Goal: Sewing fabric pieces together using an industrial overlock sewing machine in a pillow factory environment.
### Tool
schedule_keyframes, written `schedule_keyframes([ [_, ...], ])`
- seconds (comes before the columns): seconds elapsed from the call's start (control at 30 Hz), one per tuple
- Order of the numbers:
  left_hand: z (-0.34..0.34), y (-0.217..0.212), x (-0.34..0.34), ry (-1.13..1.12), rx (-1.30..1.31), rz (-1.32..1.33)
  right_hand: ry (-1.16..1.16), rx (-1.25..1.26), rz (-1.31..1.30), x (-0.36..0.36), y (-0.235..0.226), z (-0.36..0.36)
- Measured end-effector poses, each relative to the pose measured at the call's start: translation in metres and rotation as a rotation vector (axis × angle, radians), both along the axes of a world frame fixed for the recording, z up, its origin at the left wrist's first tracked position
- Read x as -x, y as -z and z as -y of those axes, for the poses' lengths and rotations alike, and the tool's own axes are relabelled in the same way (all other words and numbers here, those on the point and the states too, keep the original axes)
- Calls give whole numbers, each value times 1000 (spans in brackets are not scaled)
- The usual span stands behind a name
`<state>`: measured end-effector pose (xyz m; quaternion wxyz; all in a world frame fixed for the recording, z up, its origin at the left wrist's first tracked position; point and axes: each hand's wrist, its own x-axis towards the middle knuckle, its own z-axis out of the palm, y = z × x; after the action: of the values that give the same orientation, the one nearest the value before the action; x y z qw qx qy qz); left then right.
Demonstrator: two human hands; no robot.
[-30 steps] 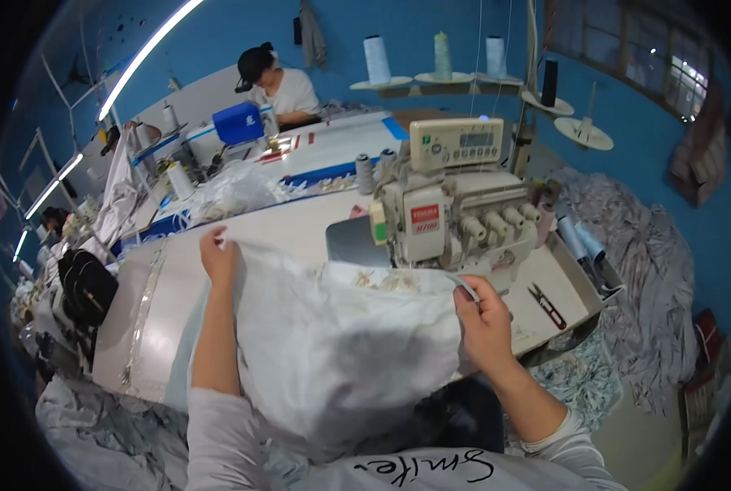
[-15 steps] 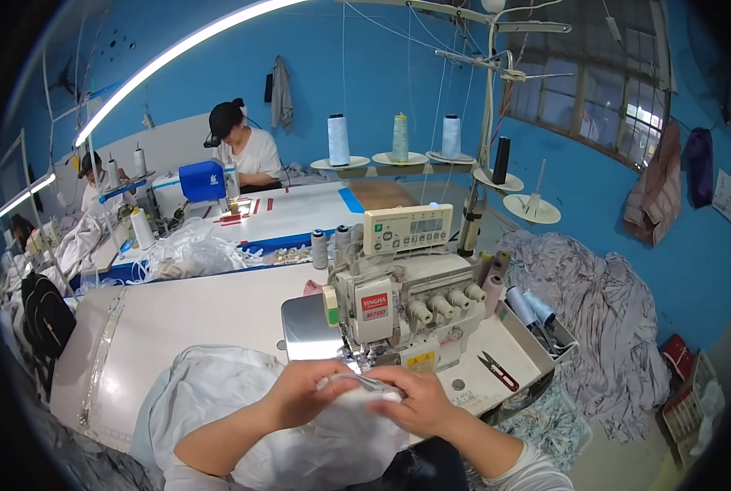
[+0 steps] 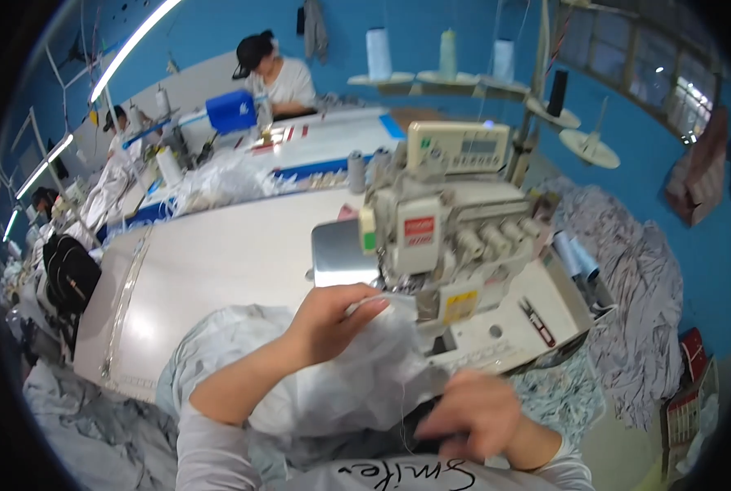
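At the far left, a black bag (image 3: 71,272) stands beside the table, with a heap of grey fabric (image 3: 91,425) below it. A clear strip (image 3: 128,307) runs along the left end of your pale sewing table (image 3: 210,245). Beyond the table, a co-worker (image 3: 288,86) in a dark cap and white top bends behind a blue machine head (image 3: 230,112).

The white cloth (image 3: 324,397) is bunched over the table's front edge and hangs down before you. Your left hand (image 3: 333,321) is at its upper edge, thumb and fingers pinching that edge just in front of the sewing machine (image 3: 419,237). A metal plate (image 3: 345,255) adjoins the machine's left side. A loose thread (image 3: 403,405) hangs below the cloth's right part.

Your right hand (image 3: 476,413) is near the cloth's right side, below the machine. It is blurred; the fingers look bent, but I cannot tell whether they pinch anything.

Further right, dark-handled snips (image 3: 537,323) lie on the table, apart from both hands. A patterned fabric bundle (image 3: 562,393) sits below the table's edge, and a large grey pile (image 3: 631,303) slumps at far right.
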<state>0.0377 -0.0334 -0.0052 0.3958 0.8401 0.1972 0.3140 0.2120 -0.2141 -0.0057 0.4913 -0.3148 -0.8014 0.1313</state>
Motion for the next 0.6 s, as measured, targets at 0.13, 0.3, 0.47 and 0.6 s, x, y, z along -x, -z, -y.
schedule_keyframes([
  [0.13, -1, 3, -5, 100, 229, -23, 572, 295, -644, 5, 18, -38],
  [0.3, 9, -5, -1, 103, 254, -151, 507, 455, -577, 6, 38, -55],
  [0.47, 9, 11, -7, -33, -435, 16, 560, 536, -606, 8, 45, -61],
  [0.6, 12, 3, -7, -142, -363, -131, 564, 599, -634, 2, 48, -73],
])
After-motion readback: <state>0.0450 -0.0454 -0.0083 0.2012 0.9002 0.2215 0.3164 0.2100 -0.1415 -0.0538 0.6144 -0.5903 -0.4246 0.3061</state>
